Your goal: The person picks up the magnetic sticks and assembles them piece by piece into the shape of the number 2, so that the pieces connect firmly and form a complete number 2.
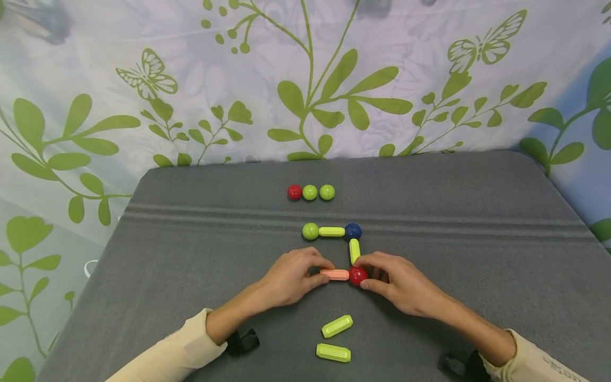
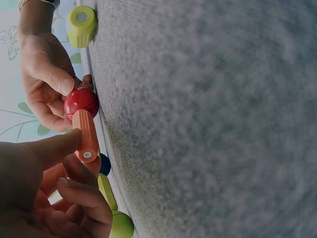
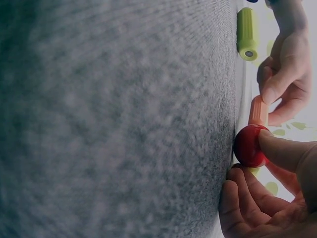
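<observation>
My left hand (image 1: 297, 273) pinches an orange ribbed magnetic stick (image 1: 337, 274) between thumb and fingers. The stick's right end meets a red ball (image 1: 358, 276), which my right hand (image 1: 401, 278) pinches. From that ball a yellow-green stick (image 1: 354, 251) runs away from me to a dark blue ball (image 1: 353, 231). Another yellow-green stick (image 1: 331, 232) leads left from the blue ball to a green ball (image 1: 310, 231). In the left wrist view a small metal disc shows in the free end of the orange stick (image 2: 86, 136).
Two loose yellow-green sticks, one slanted (image 1: 337, 326) and one nearly level (image 1: 333, 353), lie nearer to me on the grey cloth-covered table (image 1: 191, 233). Farther back sit a loose red ball (image 1: 294, 192) and two green balls (image 1: 318, 192). A leaf-patterned curtain (image 1: 258, 79) hangs behind.
</observation>
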{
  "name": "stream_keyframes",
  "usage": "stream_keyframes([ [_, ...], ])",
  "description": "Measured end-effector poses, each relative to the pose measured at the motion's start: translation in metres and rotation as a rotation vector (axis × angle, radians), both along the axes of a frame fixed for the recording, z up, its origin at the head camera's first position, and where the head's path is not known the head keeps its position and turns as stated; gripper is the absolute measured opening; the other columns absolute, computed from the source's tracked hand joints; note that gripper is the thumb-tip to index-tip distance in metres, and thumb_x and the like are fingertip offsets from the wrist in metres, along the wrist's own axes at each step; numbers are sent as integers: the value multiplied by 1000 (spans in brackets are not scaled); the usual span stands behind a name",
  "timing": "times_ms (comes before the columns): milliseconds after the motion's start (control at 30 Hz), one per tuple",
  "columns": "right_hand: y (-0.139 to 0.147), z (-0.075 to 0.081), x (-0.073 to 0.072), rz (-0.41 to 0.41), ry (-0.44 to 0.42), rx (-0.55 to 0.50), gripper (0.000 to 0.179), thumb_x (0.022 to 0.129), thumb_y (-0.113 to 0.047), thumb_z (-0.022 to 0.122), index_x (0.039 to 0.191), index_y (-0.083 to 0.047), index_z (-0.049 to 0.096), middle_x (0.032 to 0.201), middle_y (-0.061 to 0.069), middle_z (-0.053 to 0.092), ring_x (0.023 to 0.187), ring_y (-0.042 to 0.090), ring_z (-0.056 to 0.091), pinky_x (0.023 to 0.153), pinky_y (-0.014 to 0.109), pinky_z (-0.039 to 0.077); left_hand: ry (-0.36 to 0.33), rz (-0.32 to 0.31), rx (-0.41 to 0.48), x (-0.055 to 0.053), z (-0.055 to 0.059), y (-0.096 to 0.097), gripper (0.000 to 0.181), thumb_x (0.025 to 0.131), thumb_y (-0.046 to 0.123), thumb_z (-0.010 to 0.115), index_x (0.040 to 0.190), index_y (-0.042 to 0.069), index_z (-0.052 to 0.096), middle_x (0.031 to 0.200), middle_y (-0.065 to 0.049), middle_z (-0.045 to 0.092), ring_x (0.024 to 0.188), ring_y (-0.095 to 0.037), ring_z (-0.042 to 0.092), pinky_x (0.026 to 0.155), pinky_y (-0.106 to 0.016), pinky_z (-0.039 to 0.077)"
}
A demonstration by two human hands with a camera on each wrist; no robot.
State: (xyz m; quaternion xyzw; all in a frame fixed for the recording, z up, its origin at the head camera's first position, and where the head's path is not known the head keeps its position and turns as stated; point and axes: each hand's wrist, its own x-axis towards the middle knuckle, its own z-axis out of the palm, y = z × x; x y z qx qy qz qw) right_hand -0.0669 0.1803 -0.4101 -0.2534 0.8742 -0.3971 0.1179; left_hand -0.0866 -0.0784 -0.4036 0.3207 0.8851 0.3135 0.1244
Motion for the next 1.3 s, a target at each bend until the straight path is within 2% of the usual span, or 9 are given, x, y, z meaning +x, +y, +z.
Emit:
stream_keyframes([
  [133, 0, 1, 0, 1, 2, -1, 25, 92, -16, 72, 116, -21, 67, 93, -13, 60, 72, 7, 55, 62, 26, 47, -1, 6, -5, 1, 1, 0, 19, 92, 17, 72, 111, 13, 74, 97, 3, 64, 78, -11, 55, 70, -28, 45],
  [367, 0, 2, 0, 1, 7, -2, 26, 91, -15, 72, 116, -21, 67, 93, -13, 60, 72, 6, 54, 61, 26, 46, 9, 9, -4, 2, 1, 0, 20, 92, 16, 72, 111, 12, 74, 98, 3, 65, 85, -12, 59, 76, -31, 48],
  [667, 0, 2, 1, -4, 4, 1, 26, 92, -16, 72, 116, -21, 67, 94, -13, 61, 72, 7, 55, 61, 26, 46, 14, 3, 4, 2, 2, 0, 19, 93, 14, 71, 111, 11, 73, 99, 2, 66, 86, -13, 59, 77, -32, 48],
  [933, 0, 2, 1, -11, -8, -6, 26, 92, -16, 72, 116, -21, 67, 94, -11, 61, 72, 7, 55, 61, 26, 47, 14, 11, 17, 1, 0, -1, 18, 92, 15, 73, 110, 12, 74, 99, 3, 67, 83, -12, 59, 74, -30, 48],
  [1167, -1, 2, 1, -3, -13, -8, 25, 92, -17, 71, 117, -20, 66, 95, -11, 61, 72, 7, 55, 61, 26, 47, -5, 44, 41, -5, 2, -4, 17, 91, 17, 73, 107, 12, 74, 92, 6, 66, 64, -4, 49, 60, -24, 43],
  [1300, -1, 1, 1, -3, -7, -5, 26, 92, -17, 71, 117, -20, 66, 95, -11, 61, 72, 7, 55, 61, 26, 47, -34, 89, 95, -17, 3, -9, 17, 92, 17, 72, 107, 10, 74, 90, 6, 66, 59, -4, 48, 56, -25, 43],
])
